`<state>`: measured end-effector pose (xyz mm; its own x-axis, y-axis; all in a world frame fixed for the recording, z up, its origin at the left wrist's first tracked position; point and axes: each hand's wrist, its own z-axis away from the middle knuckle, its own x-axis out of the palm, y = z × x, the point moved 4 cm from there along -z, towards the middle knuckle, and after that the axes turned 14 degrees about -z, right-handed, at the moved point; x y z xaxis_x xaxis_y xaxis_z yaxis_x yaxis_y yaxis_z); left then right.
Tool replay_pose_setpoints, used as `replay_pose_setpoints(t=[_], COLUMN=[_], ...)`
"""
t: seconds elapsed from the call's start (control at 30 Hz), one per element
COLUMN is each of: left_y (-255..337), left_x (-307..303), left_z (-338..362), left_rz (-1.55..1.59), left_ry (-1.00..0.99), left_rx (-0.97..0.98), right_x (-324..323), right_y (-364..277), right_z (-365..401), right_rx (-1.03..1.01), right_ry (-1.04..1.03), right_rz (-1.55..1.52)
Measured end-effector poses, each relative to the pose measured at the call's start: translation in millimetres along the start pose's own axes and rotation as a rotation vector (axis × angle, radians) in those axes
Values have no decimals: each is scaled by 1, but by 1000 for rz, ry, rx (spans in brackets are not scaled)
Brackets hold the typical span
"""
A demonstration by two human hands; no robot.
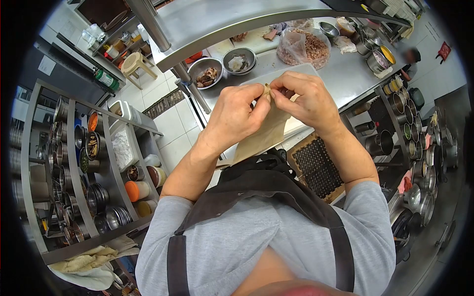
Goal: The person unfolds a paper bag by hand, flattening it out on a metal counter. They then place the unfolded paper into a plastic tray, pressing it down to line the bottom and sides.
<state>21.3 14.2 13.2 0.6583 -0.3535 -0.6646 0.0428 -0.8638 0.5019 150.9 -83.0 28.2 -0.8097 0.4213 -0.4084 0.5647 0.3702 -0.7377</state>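
Note:
My left hand (237,111) and my right hand (303,97) meet above the front edge of the steel counter, fingertips nearly touching. Both pinch a small pale piece (267,91) between thumbs and fingers; its details are too small to make out. Under the hands lies a light cutting board (308,70), with a brownish sheet or cloth (261,133) at its near side. Just beyond my left hand stand a steel bowl of brownish pieces (206,75) and stacked steel bowls with a whitish item (238,62).
A plastic bag of chopped pinkish pieces (313,48) sits behind the board. An overhead steel shelf (212,24) crosses above the counter. Racks of containers (74,163) stand at the left, pots (380,143) at the right. Another person (411,61) is at the far right.

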Motion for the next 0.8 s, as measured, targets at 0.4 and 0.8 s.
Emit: replay_pose_setpoints(t=[0.4, 0.8], left_y=[1, -2], left_x=[-3, -1], left_z=[-2, 1], left_rz=[164, 177], left_ry=[-117, -90], left_rx=[-88, -111], right_x=[-8, -4], right_y=[21, -6], right_z=[9, 11], right_rx=[351, -53], right_ry=[31, 38], right_rz=[-458, -12])
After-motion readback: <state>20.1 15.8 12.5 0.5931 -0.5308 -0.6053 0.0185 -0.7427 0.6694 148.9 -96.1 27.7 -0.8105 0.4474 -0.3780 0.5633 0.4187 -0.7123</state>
